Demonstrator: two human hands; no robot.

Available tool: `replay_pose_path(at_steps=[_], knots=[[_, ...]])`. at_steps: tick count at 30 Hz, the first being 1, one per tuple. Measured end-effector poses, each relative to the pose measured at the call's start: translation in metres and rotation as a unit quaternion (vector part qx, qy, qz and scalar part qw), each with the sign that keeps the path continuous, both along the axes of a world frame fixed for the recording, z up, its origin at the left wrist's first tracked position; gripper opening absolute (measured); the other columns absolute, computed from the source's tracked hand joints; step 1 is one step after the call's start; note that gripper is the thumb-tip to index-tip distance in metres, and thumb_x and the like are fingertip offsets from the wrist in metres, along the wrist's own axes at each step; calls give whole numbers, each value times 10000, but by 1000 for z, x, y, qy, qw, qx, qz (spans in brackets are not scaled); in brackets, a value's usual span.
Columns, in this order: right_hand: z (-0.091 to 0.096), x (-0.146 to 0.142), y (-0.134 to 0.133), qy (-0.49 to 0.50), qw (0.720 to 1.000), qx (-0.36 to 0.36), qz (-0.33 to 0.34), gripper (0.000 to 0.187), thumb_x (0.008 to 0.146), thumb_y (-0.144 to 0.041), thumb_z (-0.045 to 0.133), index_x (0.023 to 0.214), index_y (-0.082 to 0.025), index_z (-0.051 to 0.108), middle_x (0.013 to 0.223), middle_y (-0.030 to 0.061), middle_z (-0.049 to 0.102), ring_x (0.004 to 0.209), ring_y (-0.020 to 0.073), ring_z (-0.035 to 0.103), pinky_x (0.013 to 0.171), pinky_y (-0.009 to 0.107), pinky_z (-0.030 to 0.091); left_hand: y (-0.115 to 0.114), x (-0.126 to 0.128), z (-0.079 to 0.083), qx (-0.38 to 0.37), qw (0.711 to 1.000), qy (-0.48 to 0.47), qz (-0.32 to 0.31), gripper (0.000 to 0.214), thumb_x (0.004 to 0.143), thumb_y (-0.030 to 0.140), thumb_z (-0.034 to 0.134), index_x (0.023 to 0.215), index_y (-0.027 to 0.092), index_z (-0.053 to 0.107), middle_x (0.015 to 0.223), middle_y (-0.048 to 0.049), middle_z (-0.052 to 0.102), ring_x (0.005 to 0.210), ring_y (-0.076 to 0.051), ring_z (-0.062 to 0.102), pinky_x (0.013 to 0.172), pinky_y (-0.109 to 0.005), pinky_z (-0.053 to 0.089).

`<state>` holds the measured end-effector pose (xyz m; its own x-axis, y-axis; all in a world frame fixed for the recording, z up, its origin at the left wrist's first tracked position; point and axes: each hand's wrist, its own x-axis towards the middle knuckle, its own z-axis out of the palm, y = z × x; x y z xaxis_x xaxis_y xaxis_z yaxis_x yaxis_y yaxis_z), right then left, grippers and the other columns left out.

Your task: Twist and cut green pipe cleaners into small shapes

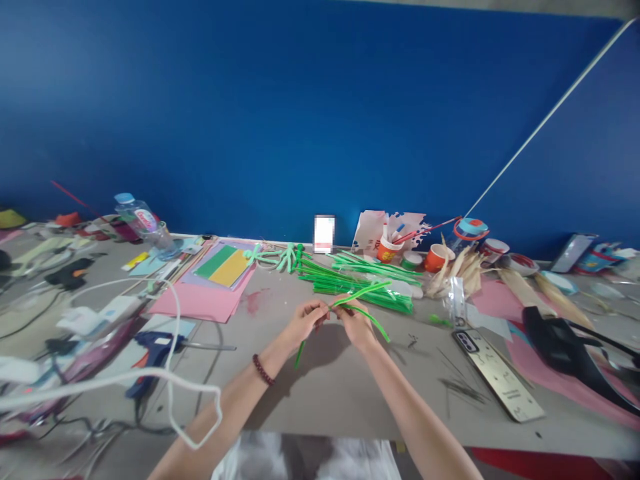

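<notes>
Bright green pipe cleaners (373,289) pass between my two hands above the table's middle. Two ends fan out to the right over my right hand (354,321), and one end hangs below my left hand (311,320). Both hands are closed, fingertips pinching the stems close together. The exact twist or join between the fingers is hidden. Just beyond my hands lies a thick bundle of green pipe cleaners (345,283). Left of that bundle are pale green bent pipe-cleaner shapes (273,257).
A phone (324,235) stands against the blue wall. Coloured sheets (200,297) and a blue glue gun (153,353) with cables lie left. On the right are paper cups (387,250), thin wires (463,390) and a cased phone (500,377). A plastic bottle (147,223) stands back left.
</notes>
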<state>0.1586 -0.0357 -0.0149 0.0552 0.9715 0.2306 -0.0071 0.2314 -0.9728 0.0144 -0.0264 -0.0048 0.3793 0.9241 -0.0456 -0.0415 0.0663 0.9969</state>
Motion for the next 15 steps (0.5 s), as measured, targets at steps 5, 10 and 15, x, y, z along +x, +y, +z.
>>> replay_pose_path(at_steps=[5, 10, 15], knots=[[-2, -1, -2, 23, 1000, 16, -6, 82, 707, -292, 624, 688, -215, 644, 693, -1, 592, 597, 132, 495, 567, 255, 394, -1, -2, 4, -122, 985, -80, -96, 236, 726, 363, 529, 627, 149, 539, 473, 49, 360, 413, -62, 335, 419, -196, 280], [-3, 0, 2, 47, 998, -22, -23, 146, 672, -346, 651, 658, -204, 621, 633, -11, 559, 550, 123, 478, 526, 248, 384, -4, 1, 4, 104, 991, 82, 20, 268, 771, 406, 532, 824, 152, 598, 609, 1, 523, 519, -98, 464, 495, -216, 371], [-5, -3, 3, 78, 993, -64, -57, 234, 611, -393, 688, 644, -185, 586, 550, -34, 504, 475, 93, 401, 460, 229, 330, -7, -3, -5, 444, 828, 313, 140, 165, 835, 253, 487, 950, 204, 595, 891, -55, 629, 769, -150, 583, 657, -246, 418]])
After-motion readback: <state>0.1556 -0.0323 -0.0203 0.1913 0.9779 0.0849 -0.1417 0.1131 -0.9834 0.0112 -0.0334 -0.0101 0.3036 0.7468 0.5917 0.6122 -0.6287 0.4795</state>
